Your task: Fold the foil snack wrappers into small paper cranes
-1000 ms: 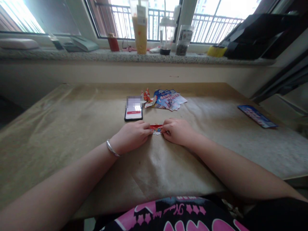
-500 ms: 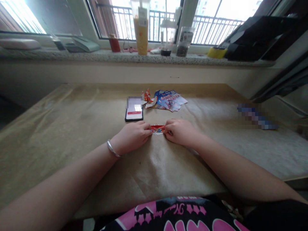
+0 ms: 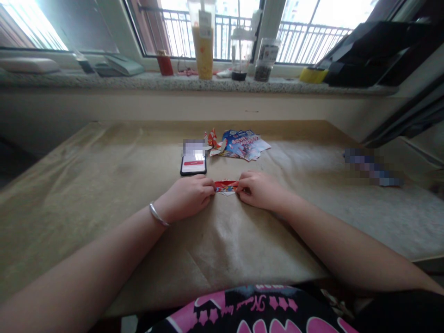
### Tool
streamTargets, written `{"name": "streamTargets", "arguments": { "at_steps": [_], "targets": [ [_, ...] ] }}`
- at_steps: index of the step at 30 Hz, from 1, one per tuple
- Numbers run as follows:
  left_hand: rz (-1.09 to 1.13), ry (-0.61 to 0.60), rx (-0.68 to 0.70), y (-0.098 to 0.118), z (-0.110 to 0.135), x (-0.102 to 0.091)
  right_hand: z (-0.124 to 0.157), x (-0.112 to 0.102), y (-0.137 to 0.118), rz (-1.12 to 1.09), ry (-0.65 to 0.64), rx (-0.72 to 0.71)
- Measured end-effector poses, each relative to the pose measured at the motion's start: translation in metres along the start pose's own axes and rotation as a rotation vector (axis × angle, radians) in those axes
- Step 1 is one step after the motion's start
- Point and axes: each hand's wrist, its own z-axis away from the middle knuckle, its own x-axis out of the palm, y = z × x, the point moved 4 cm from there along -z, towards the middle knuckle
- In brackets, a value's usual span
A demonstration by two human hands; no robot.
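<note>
A small strip of folded paper [image 3: 226, 187], red and multicoloured with a white point along its near side, lies low on the table between my hands. My left hand [image 3: 187, 196], with a silver bangle at the wrist, is closed on the strip's left end. At the right end, the fingertips of my right hand [image 3: 260, 188] pinch the same paper. The fingers hide both ends. Just beyond my left hand lies a phone [image 3: 193, 164] with a lit screen. Folded red-and-white paper pieces [image 3: 215, 142] sit behind the strip, beside a fan of blue printed sheets [image 3: 243, 144].
A brownish cloth [image 3: 114, 185] covers the table. Toward the right edge lies a blurred bluish item [image 3: 373, 169]. On the windowsill [image 3: 138, 83] stand a tall yellow-filled cup [image 3: 203, 53], a red container [image 3: 165, 64], clear cups and a black object [image 3: 367, 60].
My left hand has shifted slightly left along the folded paper, showing a bit more of its left end. My right hand stays in place.
</note>
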Motion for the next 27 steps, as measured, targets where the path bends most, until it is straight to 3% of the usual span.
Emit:
{"name": "streamTargets", "arguments": {
  "at_steps": [9,14,19,27],
  "targets": [
    [0.027,0.093,0.025,-0.004,-0.001,0.008,-0.001,0.000,-0.002,0.033,0.035,-0.062],
    [0.173,0.137,-0.056,-0.011,-0.002,0.013,-0.002,0.004,0.003,-0.006,0.100,-0.017],
    [0.134,0.125,-0.183,-0.010,-0.002,0.012,-0.004,0.008,0.010,-0.088,0.150,0.069],
    [0.158,0.175,-0.195,-0.013,-0.001,0.014,-0.006,0.014,0.014,-0.118,0.134,0.002]
  ]
}}
